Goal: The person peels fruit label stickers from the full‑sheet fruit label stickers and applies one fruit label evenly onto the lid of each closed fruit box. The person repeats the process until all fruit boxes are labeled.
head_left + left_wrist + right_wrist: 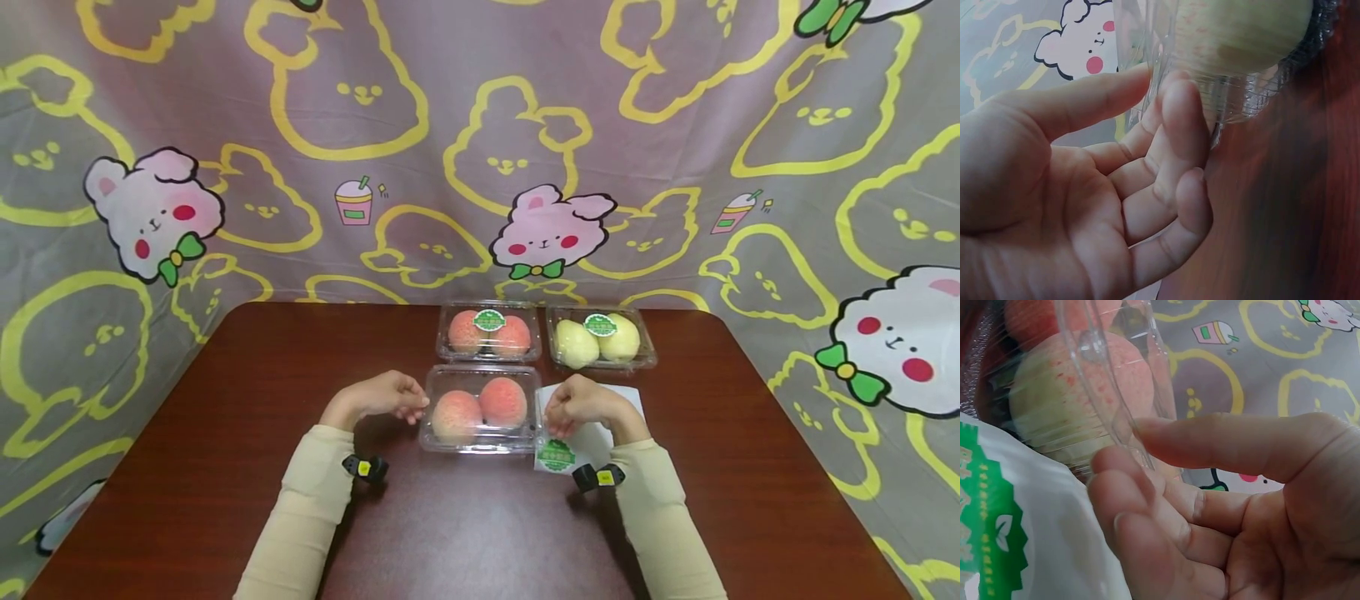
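In the head view, a clear plastic clamshell box (480,447) with two peaches (502,402) inside lies between both hands. My left hand (384,396) is at its left edge; in the left wrist view, thumb and forefinger pinch the plastic rim (1159,44) while the other fingers curl loosely. At the opposite edge, my right hand (588,406) pinches the rim (1088,356) between thumb and fingertips. Below the right hand lies a white sheet (626,400) bearing a round green sticker (556,456). No sticker shows on the lid of this box.
Behind it stands another peach box (489,354) with a green label on its lid. To the right of that is a box (645,354) of two yellow-green pears, also labelled. A patterned curtain (435,183) hangs behind the brown table (247,392).
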Tool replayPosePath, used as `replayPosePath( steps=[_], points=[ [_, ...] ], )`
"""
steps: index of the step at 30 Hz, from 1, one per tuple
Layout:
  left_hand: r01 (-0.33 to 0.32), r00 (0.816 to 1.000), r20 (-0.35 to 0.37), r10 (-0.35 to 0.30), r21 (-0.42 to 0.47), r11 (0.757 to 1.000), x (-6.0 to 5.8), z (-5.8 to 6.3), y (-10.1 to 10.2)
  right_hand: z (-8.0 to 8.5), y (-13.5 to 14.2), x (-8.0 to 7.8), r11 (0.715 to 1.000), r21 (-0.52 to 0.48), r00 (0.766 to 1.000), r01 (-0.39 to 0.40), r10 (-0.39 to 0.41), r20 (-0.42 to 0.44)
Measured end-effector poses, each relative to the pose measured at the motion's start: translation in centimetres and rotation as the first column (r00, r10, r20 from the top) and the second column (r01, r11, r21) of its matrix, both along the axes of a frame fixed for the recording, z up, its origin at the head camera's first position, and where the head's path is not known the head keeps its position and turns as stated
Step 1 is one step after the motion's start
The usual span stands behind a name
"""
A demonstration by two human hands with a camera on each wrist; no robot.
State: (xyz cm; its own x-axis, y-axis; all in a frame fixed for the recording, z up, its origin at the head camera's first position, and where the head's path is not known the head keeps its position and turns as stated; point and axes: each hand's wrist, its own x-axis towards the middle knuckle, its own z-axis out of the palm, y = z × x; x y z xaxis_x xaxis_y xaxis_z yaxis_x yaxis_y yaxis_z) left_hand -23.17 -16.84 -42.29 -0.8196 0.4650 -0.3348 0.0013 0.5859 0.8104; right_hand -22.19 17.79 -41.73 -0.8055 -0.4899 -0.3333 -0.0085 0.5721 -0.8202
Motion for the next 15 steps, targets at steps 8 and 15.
replayPosePath(
  steps=[8, 15],
  points=[
    [0.012, 1.000, -0.009, -0.012, -0.001, 1.000, -0.22, 0.04, 0.50, -0.04, 0.77, -0.05, 1.000, 0.010, 1.000, -0.010, 0.010, -0.007],
    [0.034, 0.998, -0.054, -0.033, 0.013, 0.999, -0.24, -0.60, 0.27, 0.14, 1.05, 0.15, 1.000, 0.017, 1.000, -0.012, 0.012, -0.027]
  ],
)
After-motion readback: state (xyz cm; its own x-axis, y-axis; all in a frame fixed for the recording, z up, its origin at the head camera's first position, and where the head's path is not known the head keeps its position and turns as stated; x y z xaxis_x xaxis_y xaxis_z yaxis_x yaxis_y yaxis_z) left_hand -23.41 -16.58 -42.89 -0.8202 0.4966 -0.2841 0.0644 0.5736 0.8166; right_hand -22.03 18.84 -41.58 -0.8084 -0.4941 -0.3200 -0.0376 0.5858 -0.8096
